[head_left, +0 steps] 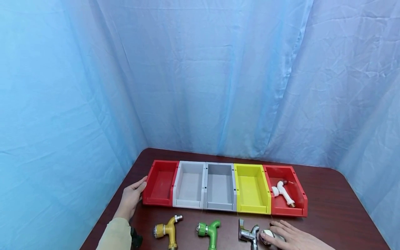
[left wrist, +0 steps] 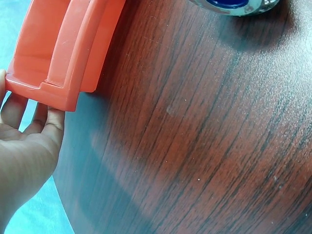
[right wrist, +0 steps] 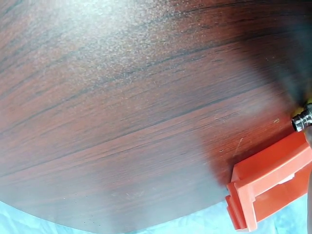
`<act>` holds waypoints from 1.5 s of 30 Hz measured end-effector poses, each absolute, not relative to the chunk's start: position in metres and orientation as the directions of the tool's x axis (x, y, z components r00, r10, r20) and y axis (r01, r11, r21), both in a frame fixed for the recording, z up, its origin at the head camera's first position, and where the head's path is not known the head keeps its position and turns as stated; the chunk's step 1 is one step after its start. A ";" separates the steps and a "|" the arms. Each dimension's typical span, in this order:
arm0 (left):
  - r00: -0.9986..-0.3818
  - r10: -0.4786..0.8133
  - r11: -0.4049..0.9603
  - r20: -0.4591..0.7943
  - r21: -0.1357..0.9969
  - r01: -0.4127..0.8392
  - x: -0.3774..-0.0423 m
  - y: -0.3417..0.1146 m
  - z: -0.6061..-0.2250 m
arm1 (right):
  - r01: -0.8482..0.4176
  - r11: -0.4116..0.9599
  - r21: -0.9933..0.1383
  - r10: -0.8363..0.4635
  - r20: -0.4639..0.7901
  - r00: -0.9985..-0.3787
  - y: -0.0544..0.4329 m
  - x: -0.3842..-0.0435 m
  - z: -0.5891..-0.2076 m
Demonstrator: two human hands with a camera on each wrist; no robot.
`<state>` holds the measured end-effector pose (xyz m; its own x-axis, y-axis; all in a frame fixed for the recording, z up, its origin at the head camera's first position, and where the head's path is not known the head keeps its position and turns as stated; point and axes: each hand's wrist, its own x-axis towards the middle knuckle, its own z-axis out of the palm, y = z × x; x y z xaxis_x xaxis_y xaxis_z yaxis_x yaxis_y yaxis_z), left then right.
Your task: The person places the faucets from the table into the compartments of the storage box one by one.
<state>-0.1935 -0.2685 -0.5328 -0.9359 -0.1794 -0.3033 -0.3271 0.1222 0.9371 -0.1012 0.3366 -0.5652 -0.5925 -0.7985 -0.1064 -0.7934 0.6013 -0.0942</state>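
Observation:
My left hand (head_left: 130, 198) grips the outer side of the left red bin (head_left: 149, 201), its fingers under the edge in the left wrist view. My right hand (head_left: 289, 236) lies over a faucet with a pale round knob (head_left: 266, 236), thumb and fingers about it; the hand covers most of its body. Just left of it lies a chrome faucet (head_left: 248, 235). A green faucet (head_left: 213, 233) and a yellow faucet (head_left: 170, 231) lie further left. Inside the right red bin (head_left: 304, 208) rests a white faucet (head_left: 283, 192).
Between the red bins stand a white bin (head_left: 189, 203), a grey bin (head_left: 220, 206) and a yellow bin (head_left: 253, 209), joined in one row. The dark wooden table (head_left: 337, 205) has blue curtains (head_left: 200, 86) around it. A metal pipe end (right wrist: 302, 120) shows in the right wrist view.

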 end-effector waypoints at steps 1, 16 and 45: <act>-0.936 -0.181 0.123 -0.303 0.937 -0.327 -0.194 -0.269 -0.533 | -0.797 0.598 -0.088 -0.801 -0.099 -0.590 0.336 -0.101 -0.565; -0.936 -0.187 0.117 -0.299 0.939 -0.324 -0.195 -0.269 -0.534 | -0.827 0.561 0.029 -0.826 -0.038 -0.562 0.332 -0.100 -0.552; -0.941 -0.173 0.131 -0.289 0.941 -0.313 -0.192 -0.269 -0.532 | -0.824 0.559 0.091 -0.828 0.120 -0.548 0.333 -0.106 -0.538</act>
